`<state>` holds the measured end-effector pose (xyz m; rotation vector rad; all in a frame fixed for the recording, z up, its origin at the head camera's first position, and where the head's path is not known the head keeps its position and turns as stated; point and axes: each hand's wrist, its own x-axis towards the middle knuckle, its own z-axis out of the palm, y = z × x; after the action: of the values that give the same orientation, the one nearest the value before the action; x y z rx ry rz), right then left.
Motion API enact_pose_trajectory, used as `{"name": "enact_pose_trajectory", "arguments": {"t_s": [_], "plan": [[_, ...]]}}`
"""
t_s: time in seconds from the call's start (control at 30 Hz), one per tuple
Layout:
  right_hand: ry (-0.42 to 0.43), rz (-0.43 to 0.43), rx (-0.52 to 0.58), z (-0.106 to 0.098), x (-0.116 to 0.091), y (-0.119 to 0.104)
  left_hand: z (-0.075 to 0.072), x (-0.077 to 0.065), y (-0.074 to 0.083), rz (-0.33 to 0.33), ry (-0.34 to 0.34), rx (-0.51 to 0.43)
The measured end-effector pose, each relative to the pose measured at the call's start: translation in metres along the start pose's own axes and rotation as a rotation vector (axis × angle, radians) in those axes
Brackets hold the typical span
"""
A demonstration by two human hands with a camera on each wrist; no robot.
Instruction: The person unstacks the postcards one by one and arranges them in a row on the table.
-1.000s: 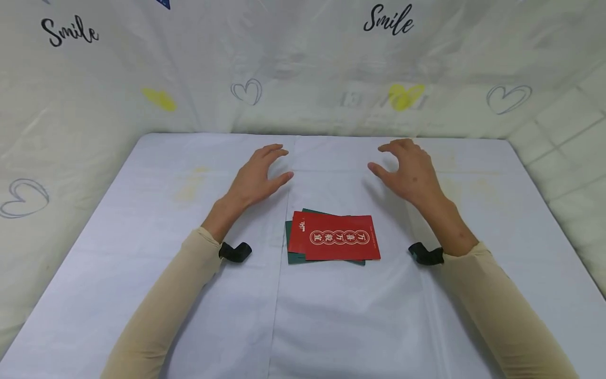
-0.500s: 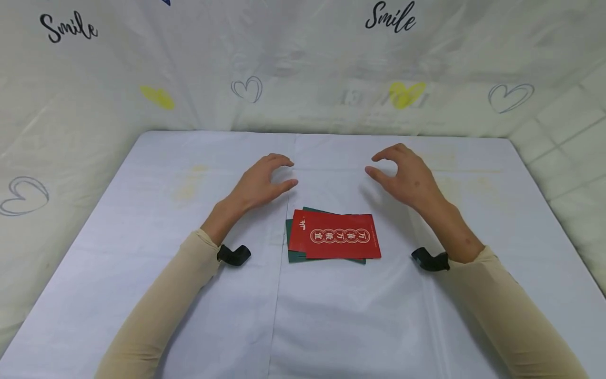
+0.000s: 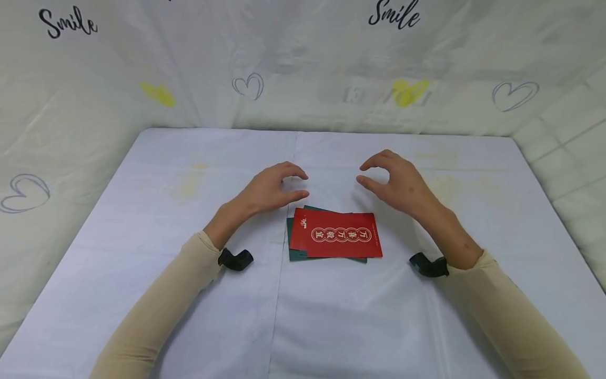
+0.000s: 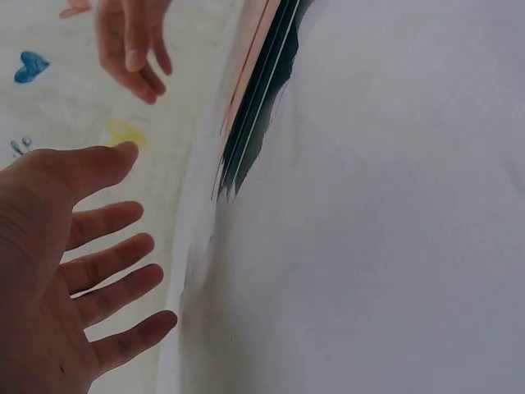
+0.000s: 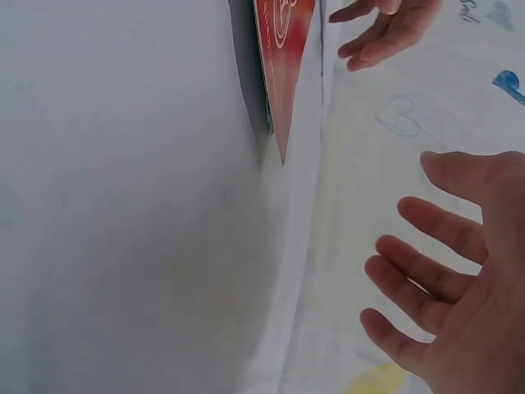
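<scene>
A small stack of red and green paper envelopes lies at the middle of the white table, a red envelope (image 3: 338,247) with white printed characters on top and green envelopes (image 3: 298,256) showing at its edges. My left hand (image 3: 272,188) hovers just beyond the stack's left end, fingers apart and loosely bent, holding nothing. Beyond the right end, my right hand (image 3: 400,184) hangs in the air in a similar curve, also with nothing in it. In the left wrist view the green edges (image 4: 261,98) of the stack appear past the spread fingers. Neither hand touches the envelopes.
A white cloth covers the table (image 3: 350,321). A pale sheet (image 3: 307,47) with printed hearts and words hangs behind its far edge. Black wrist cameras (image 3: 236,259) sit at both sleeve cuffs.
Both hands have moved inward and a little nearer to the person, so the gap between them is narrower. The envelopes have stayed in place on the table.
</scene>
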<state>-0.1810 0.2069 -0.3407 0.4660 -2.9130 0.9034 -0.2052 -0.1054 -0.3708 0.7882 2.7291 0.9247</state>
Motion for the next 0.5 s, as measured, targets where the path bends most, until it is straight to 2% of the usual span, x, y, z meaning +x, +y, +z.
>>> {"name": "enact_pose_trajectory", "arguments": {"t_s": [0.17,0.5], "plan": [[-0.047,0.006,0.015,0.000,-0.003,-0.004,0.002,-0.004,0.000,0.008,-0.014,-0.024],[-0.120,-0.010,-0.002,-0.001,-0.010,-0.012,0.003,-0.007,0.000,0.060,-0.009,-0.005]]}}
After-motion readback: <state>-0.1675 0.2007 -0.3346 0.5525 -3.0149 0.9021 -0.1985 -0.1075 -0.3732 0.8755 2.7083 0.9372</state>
